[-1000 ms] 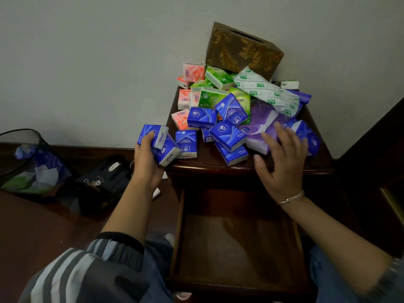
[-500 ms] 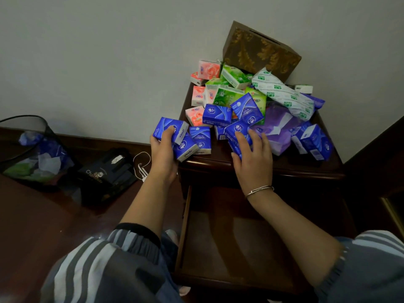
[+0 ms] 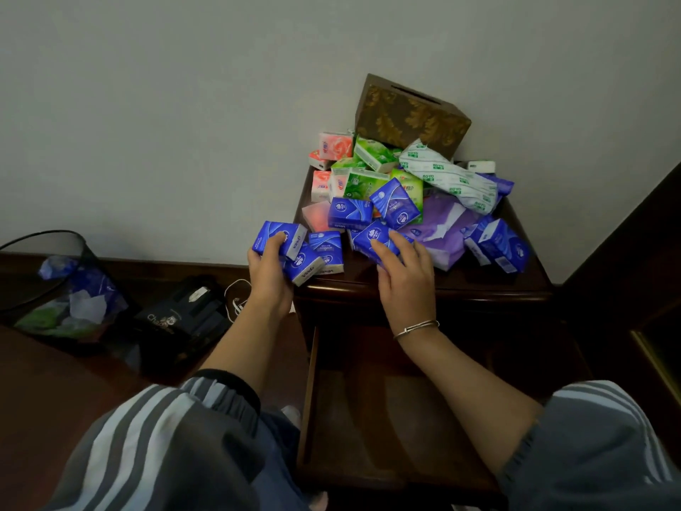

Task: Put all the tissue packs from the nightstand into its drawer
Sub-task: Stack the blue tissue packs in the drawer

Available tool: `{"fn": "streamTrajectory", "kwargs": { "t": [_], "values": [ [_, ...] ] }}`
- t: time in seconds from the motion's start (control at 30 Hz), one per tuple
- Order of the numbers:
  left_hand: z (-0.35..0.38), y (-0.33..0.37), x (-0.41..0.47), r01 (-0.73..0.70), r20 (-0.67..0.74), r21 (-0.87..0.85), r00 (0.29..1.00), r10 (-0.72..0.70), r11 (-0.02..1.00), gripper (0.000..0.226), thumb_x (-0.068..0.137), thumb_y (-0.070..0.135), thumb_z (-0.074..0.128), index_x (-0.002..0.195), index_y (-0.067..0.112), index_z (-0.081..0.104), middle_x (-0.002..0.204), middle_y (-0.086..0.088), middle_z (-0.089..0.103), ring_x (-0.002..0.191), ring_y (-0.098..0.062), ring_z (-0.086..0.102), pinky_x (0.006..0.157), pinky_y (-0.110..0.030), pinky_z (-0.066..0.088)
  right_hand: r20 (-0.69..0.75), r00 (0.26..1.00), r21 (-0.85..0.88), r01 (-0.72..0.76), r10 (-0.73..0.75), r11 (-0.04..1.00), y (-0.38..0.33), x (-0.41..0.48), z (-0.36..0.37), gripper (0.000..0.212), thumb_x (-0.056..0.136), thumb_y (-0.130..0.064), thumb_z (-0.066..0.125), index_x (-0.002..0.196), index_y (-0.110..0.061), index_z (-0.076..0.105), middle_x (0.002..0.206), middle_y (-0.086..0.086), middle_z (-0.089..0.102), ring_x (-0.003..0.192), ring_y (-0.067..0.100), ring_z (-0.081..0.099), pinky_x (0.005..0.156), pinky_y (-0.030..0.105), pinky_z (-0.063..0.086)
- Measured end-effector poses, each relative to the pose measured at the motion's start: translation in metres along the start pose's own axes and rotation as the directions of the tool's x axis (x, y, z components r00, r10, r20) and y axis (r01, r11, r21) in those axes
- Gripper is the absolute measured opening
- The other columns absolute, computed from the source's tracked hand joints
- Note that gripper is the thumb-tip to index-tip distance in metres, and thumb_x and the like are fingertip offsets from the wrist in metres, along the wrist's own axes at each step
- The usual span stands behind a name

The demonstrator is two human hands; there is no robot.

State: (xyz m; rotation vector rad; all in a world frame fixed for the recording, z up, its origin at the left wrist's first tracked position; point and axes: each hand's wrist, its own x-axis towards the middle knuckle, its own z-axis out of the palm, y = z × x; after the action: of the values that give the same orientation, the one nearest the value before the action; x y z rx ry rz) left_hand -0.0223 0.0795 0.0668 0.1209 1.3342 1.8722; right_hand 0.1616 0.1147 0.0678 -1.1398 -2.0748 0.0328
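A heap of blue, green, pink and purple tissue packs covers the dark wooden nightstand. My left hand holds two blue packs just off the nightstand's front left corner. My right hand lies on another blue pack near the front edge, with fingers curled over it. Below, the drawer is pulled out and shows a bare bottom.
A brown patterned tissue box leans against the wall behind the heap. On the floor at left stand a black mesh bin with rubbish, a black bag and a white cable. Dark furniture stands at the right.
My right hand came down from over the purple pack onto a blue pack at the front edge and curled over it. My left hand keeps its two blue packs.
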Motion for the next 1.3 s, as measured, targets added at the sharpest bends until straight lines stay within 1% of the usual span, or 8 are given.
{"fn": "streamTrajectory", "kwargs": {
  "t": [0.17,0.27,0.33,0.5,0.63,0.8,1.07,1.3],
  "values": [
    [-0.026,0.01,-0.035,0.0,0.084,-0.11,0.996,0.01,0.994,0.057,0.09,0.027,0.057,0.141,0.008,0.04,0.118,-0.013,0.058,0.093,-0.021,0.063,0.073,-0.033,0.055,-0.099,0.99,0.365,-0.058,0.101,0.929,-0.003,-0.024,-0.05,0.042,0.081,-0.003,0.067,0.122,-0.012,0.062,0.129,0.01,0.056,0.12,0.023,0.052,0.103,0.027,0.039],
    [-0.068,-0.003,-0.062,0.053,0.115,0.002,0.992,-0.053,0.999,0.057,0.085,0.027,0.06,0.137,0.008,0.044,0.122,-0.021,0.059,0.1,-0.03,0.061,0.087,-0.046,0.052,0.044,0.98,0.544,-0.188,0.196,0.818,0.018,-0.064,-0.077,0.044,0.081,-0.003,0.069,0.122,-0.018,0.061,0.126,0.001,0.057,0.119,0.006,0.052,0.102,0.016,0.038],
    [-0.093,-0.026,-0.086,0.16,0.137,0.145,0.974,-0.18,0.976,0.046,0.083,0.025,0.065,0.127,0.016,0.054,0.112,-0.015,0.068,0.092,-0.029,0.068,0.076,-0.046,0.057,0.207,0.931,0.601,-0.363,0.3,0.712,0.033,-0.094,-0.083,0.042,0.078,-0.002,0.07,0.116,-0.021,0.064,0.119,-0.002,0.062,0.111,0.001,0.056,0.096,0.011,0.041],
    [-0.107,-0.102,-0.109,0.38,0.097,0.572,0.848,-0.521,0.727,0.035,0.081,0.006,0.069,0.112,0.014,0.056,0.09,-0.013,0.074,0.07,-0.025,0.071,0.059,-0.035,0.057,0.667,0.505,0.429,-0.862,0.548,0.271,0.062,-0.15,-0.057,0.038,0.082,-0.007,0.068,0.113,-0.029,0.062,0.113,-0.004,0.065,0.099,0.009,0.062,0.079,0.02,0.053],
    [-0.087,-0.133,-0.084,0.328,0.077,0.74,0.826,-0.558,0.588,0.038,0.083,0.012,0.07,0.115,0.019,0.049,0.103,-0.01,0.066,0.075,-0.021,0.07,0.055,-0.029,0.054,0.771,0.222,0.29,-0.957,0.596,-0.018,0.077,-0.156,-0.036,0.044,0.084,-0.01,0.065,0.126,-0.02,0.055,0.122,0.006,0.057,0.097,0.021,0.06,0.075,0.036,0.053],
    [-0.074,-0.177,-0.051,0.329,0.071,0.763,0.813,-0.578,0.556,0.049,0.086,0.012,0.068,0.126,0.019,0.041,0.116,-0.009,0.057,0.093,-0.026,0.065,0.064,-0.033,0.055,0.761,0.14,0.256,-0.962,0.633,-0.095,0.089,-0.16,-0.026,0.045,0.084,-0.01,0.065,0.126,-0.021,0.054,0.12,0.005,0.058,0.094,0.02,0.061,0.076,0.037,0.054],
    [-0.102,-0.211,-0.034,0.286,0.042,0.899,0.697,-0.716,0.331,0.059,0.084,0.007,0.067,0.134,0.02,0.039,0.13,-0.012,0.049,0.108,-0.026,0.056,0.095,-0.047,0.048,0.757,0.156,0.223,-0.974,0.635,-0.028,0.101,-0.161,-0.015,0.045,0.084,-0.01,0.064,0.127,-0.021,0.054,0.125,0.005,0.056,0.109,0.024,0.057,0.094,0.047,0.05],
    [-0.102,-0.205,-0.034,-0.45,0.27,0.873,0.765,-0.585,-0.186,0.086,0.088,0.02,0.065,0.153,0.026,0.009,0.16,-0.009,-0.005,0.147,-0.034,0.001,0.117,-0.049,0.017,0.738,0.234,0.231,-0.969,0.633,0.089,0.105,-0.164,0.002,0.046,0.083,-0.015,0.066,0.126,-0.027,0.054,0.119,-0.004,0.056,0.098,0.013,0.055,0.088,0.037,0.051]
  ]
}}
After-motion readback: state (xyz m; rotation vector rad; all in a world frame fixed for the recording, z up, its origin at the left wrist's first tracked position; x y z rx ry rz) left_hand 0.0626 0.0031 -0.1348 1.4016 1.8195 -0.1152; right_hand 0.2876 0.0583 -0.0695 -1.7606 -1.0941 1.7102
